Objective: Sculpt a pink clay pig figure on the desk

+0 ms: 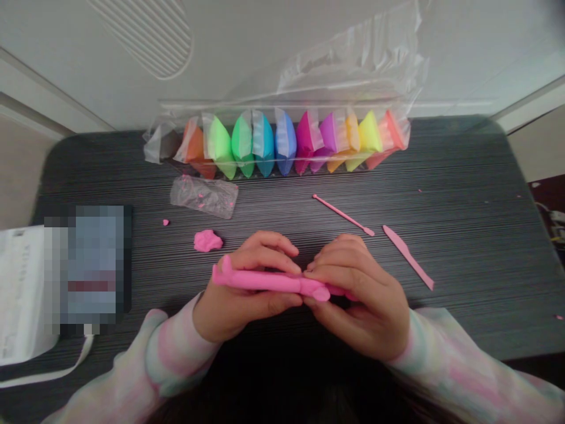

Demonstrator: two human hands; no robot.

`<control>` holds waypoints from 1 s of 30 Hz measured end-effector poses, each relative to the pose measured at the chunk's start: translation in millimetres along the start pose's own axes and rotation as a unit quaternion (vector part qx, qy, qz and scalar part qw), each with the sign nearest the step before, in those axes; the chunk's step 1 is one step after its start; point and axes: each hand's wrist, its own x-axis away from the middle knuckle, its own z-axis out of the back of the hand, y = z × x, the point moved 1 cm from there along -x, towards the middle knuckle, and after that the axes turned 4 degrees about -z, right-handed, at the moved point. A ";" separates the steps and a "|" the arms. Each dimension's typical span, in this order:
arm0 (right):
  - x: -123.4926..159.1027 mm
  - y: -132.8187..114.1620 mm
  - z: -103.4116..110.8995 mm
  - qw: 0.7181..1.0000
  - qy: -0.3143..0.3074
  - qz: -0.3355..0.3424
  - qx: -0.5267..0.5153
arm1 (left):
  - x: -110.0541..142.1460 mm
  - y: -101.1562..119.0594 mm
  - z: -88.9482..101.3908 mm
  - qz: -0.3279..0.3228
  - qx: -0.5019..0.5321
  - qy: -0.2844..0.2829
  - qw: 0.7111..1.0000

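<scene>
A long pink clay figure lies level between both hands, above the front part of the dark table. At its left end two small stubs stick out; a rounded bump shows near its right part. My left hand grips the shaft, thumb below and fingers behind. Thumb and fingers of my right hand pinch the right end, which they partly cover. Beyond my left hand sits a lump of pink clay, with a tiny pink piece nearby. A thin pink modelling stick and a pink plastic clay knife lie beyond my right hand.
A clear bag holds a row of several coloured clay packets along the table's back edge. In front lies an opened clear wrapper. A blurred-out device with a white cable and a white box are at left.
</scene>
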 end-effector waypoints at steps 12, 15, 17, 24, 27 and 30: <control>1.2 0.4 -0.7 1.000 -0.003 -0.005 0.006 | 1.1 -0.3 -1.3 0.008 0.008 0.018 1.000; 1.1 0.7 -1.2 1.000 -0.002 -0.001 0.012 | 0.7 1.7 -1.5 0.018 0.011 0.025 0.999; 0.9 0.9 -1.6 1.000 -0.001 0.000 0.016 | 0.8 1.6 -1.8 0.016 0.017 0.030 0.999; 0.6 1.0 -2.0 1.000 0.000 -0.003 0.014 | 0.8 1.4 -1.7 0.019 -0.001 0.025 1.000; 0.7 1.1 -2.3 1.000 0.002 -0.003 0.012 | 0.6 0.8 -1.8 0.015 0.000 0.018 1.000; 1.2 1.2 -2.7 1.000 0.001 -0.004 0.008 | 0.3 -0.5 -2.4 0.007 0.006 0.019 1.000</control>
